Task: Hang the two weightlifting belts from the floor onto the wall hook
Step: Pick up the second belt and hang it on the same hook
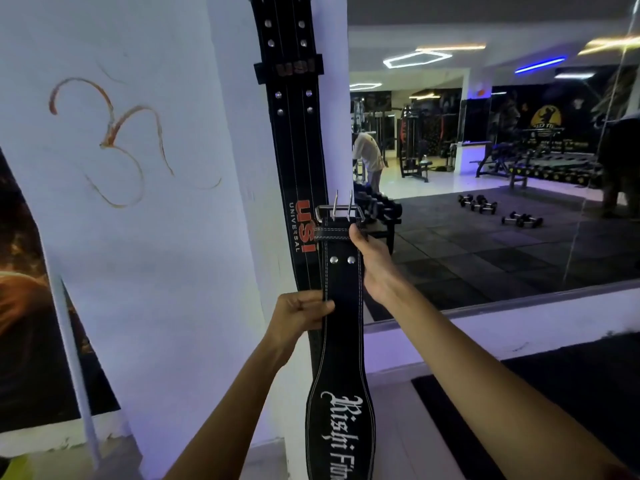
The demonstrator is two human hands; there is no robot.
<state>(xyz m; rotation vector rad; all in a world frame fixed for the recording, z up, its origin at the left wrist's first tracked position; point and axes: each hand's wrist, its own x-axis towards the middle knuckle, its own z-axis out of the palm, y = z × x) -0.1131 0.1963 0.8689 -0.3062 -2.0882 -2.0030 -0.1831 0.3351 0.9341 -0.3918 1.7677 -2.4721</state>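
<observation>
A black belt with red USI lettering (294,140) hangs flat against the white pillar, its top running out of the frame, so the hook is hidden. In front of it I hold a second black belt with white stitching and white script (341,375) upright. Its metal buckle (341,211) points up, level with the USI lettering. My left hand (299,315) pinches the belt's left edge below the two rivets. My right hand (369,261) grips its right edge just under the buckle.
The white pillar (156,237) carries an orange painted symbol. A large wall mirror (502,185) to the right reflects the gym: dumbbells on dark mats, machines, and a person in a white shirt. A dark poster sits at the far left.
</observation>
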